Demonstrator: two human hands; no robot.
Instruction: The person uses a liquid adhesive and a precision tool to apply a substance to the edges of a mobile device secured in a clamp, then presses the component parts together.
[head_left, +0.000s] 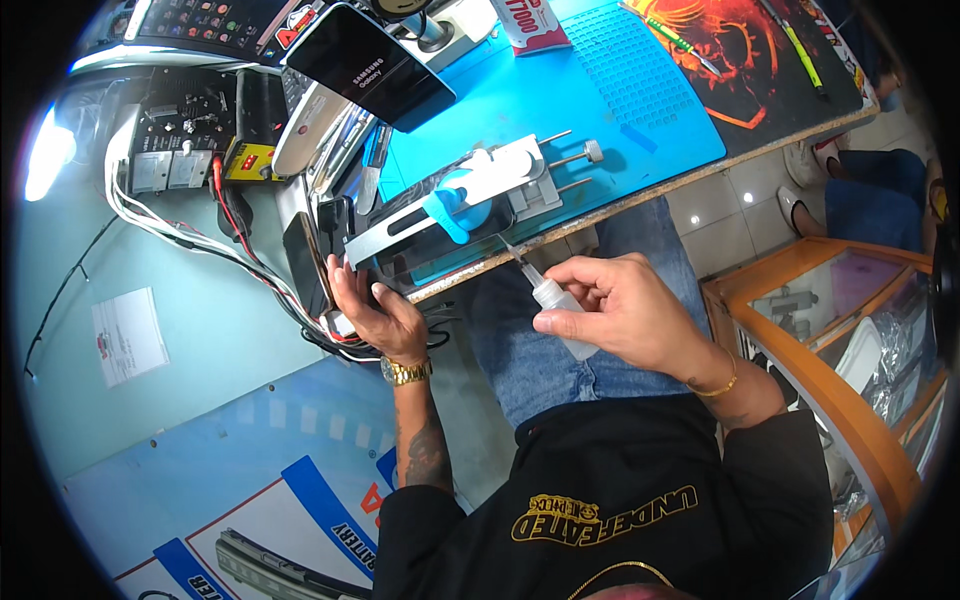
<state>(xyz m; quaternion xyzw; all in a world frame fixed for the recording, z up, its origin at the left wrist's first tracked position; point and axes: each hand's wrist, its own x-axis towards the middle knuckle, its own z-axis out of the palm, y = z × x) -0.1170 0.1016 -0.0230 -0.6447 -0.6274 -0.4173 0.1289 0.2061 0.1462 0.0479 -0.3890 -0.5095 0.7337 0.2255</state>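
My right hand grips a small clear squeeze bottle, thumb on one side and fingers on the other. Its thin needle tip points up and left toward the edge of a dark phone; I cannot tell whether they touch. That phone lies flat beneath a white and grey screw clamp with a blue suction-cup lever. At the clamp's near-left end my left hand is raised, fingers stretched and thumb apart, holding nothing. Whether its fingertips touch the phone or clamp is unclear.
A blue work mat covers the bench. Another phone stands tilted behind the clamp. Bench power supplies and cables are at the left. A green-handled screwdriver lies far right. A wood-framed glass cabinet stands beside my right arm.
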